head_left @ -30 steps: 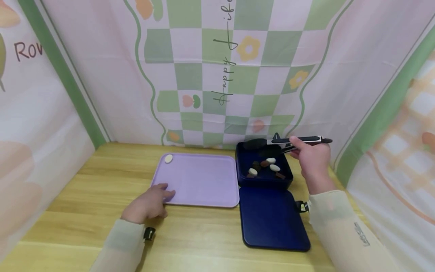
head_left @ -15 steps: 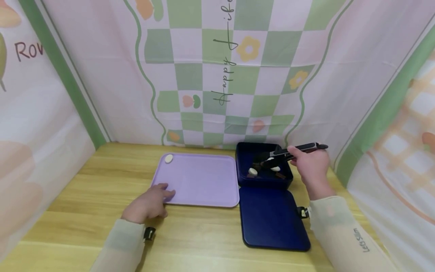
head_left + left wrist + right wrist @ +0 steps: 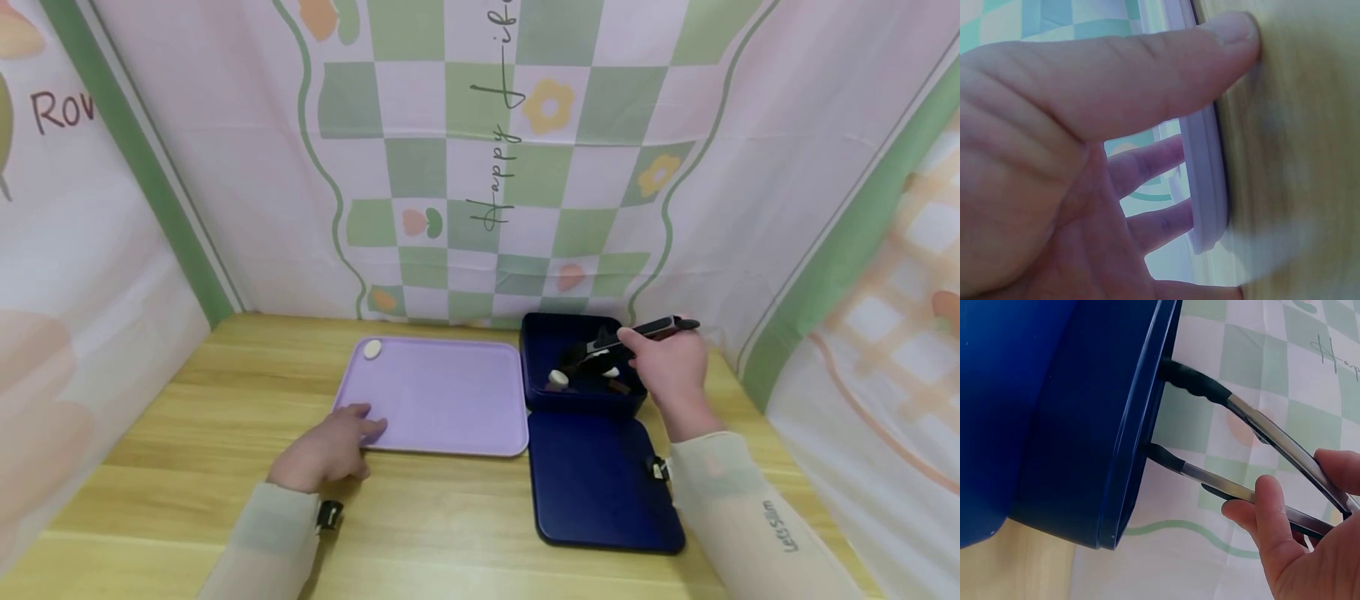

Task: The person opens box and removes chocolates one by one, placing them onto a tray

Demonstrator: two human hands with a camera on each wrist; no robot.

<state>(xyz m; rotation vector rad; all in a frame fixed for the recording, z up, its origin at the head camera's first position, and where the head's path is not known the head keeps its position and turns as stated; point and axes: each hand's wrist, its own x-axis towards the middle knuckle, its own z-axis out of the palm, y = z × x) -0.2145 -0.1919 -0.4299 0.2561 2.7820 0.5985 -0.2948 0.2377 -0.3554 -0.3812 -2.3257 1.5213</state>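
Note:
My right hand (image 3: 671, 375) grips a pair of black and silver tongs (image 3: 637, 335) by its arms. In the right wrist view the tongs (image 3: 1275, 444) are spread, and their black tips dip behind the rim of the dark blue box (image 3: 1129, 425). Inside the box (image 3: 534, 387), a white oval piece (image 3: 558, 378) and a brown piece (image 3: 618, 387) show; the tongs' heads cover other pieces. Fingers spread, my left hand (image 3: 326, 450) rests at the near left corner of the lilac tray (image 3: 450, 400). A white oval piece (image 3: 372, 349) lies in the tray's far left corner.
The dark blue lid (image 3: 606, 483) lies flat in front of the box, on the wooden table (image 3: 435, 525). Patterned cloth (image 3: 480, 167) hangs behind the table and along both sides. The tray's right edge stands close to the box.
My right hand has lowered the tongs from above the box down into it, then shifted slightly left. The left hand and the tray have stayed in place.

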